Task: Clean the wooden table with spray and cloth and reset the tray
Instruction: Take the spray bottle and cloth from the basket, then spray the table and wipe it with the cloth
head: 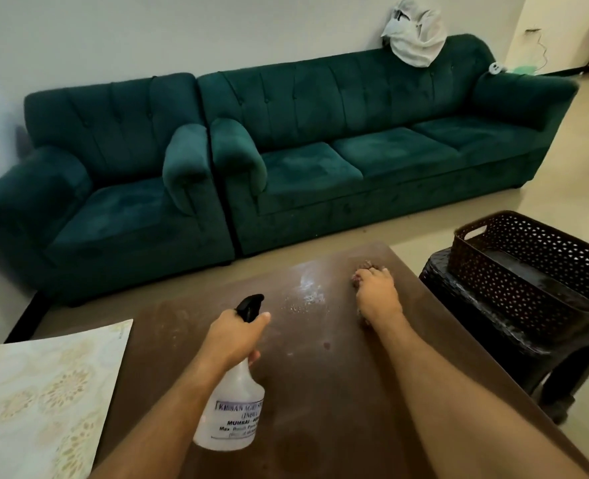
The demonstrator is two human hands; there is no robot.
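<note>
Centre frame: left hand [236, 335] grips clear spray bottle [231, 407] w/ black trigger; right hand [377, 295] presses brownish cloth [365, 267] on wet-speckled wooden table [338, 392].

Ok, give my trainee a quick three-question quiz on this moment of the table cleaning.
1. True or false: the left hand holds the spray bottle.
2. What lies under the right hand? A) sponge B) cloth C) tray
3. Fill in: the brown basket sits on a dark ____ right of the wooden table.

Key: 1 true; 2 B; 3 stool.
</note>
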